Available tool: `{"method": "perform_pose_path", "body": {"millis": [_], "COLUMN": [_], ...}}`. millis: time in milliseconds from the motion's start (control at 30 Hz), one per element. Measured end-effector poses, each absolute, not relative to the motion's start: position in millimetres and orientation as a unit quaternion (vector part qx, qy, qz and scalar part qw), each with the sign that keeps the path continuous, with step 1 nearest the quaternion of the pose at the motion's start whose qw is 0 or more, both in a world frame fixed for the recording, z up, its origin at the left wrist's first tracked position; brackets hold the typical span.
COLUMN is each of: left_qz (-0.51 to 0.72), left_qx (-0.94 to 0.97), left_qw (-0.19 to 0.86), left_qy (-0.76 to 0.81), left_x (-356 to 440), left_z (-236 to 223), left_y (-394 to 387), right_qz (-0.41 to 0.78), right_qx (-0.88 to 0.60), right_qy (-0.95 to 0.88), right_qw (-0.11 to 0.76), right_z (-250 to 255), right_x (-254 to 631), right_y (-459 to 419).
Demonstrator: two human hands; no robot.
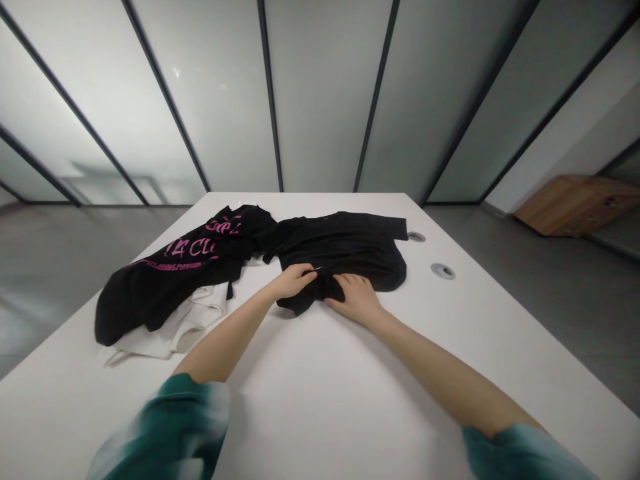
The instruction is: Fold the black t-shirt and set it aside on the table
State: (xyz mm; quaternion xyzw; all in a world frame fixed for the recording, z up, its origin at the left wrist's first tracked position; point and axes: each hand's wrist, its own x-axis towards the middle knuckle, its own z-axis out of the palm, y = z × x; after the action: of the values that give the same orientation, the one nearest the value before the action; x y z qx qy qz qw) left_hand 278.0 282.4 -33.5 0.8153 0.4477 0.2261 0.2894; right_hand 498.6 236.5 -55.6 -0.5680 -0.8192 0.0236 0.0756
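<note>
A plain black T-shirt (345, 243) lies spread and wrinkled on the white table, one short sleeve pointing right. Its near edge is bunched up between my two hands. My left hand (294, 280) is closed on that edge, thumb and fingers pinching the cloth, with a small white strip, perhaps a label, beside the fingertips. On the bunched cloth a little to the right, my right hand (357, 298) grips a fold between thumb and bent fingers; the fingertips are partly sunk in the black fabric.
Left of the T-shirt lies another black garment (150, 287) with pink lettering, touching it at one side. A crumpled white cloth (190, 327) sticks out underneath. Two round grommets (443, 271) are set in the table (320, 400) at right. Frosted glass panels (325, 100) stand behind.
</note>
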Motion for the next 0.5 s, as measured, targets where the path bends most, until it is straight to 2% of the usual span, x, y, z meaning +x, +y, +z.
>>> {"method": "perform_pose_path", "body": {"millis": [67, 167, 333, 433, 500], "left_qz": [0.248, 0.222, 0.041, 0.025, 0.038], "left_qx": [0.805, 0.811, 0.861, 0.841, 0.817], "left_qw": [0.316, 0.301, 0.135, 0.043, 0.018], "left_qy": [0.436, 0.449, 0.490, 0.539, 0.575], "left_x": [281.3, 276.0, 268.4, 270.5, 269.2], "left_z": [-27.9, -20.3, -13.5, -10.2, -6.3], "left_y": [282.4, 276.7, 269.2, 274.0, 279.0], "right_qz": [0.005, -0.020, -0.049, -0.060, -0.058], "right_qx": [-0.579, -0.602, -0.665, -0.706, -0.731], "right_qy": [-0.814, -0.798, -0.745, -0.705, -0.678], "right_qw": [0.045, 0.022, 0.021, 0.027, 0.051], "right_z": [-51.8, -46.5, -36.0, -26.1, -20.8], "right_x": [496.4, 517.5, 572.0, 594.1, 607.1], "right_y": [245.3, 255.4, 258.2, 257.2, 258.0]}}
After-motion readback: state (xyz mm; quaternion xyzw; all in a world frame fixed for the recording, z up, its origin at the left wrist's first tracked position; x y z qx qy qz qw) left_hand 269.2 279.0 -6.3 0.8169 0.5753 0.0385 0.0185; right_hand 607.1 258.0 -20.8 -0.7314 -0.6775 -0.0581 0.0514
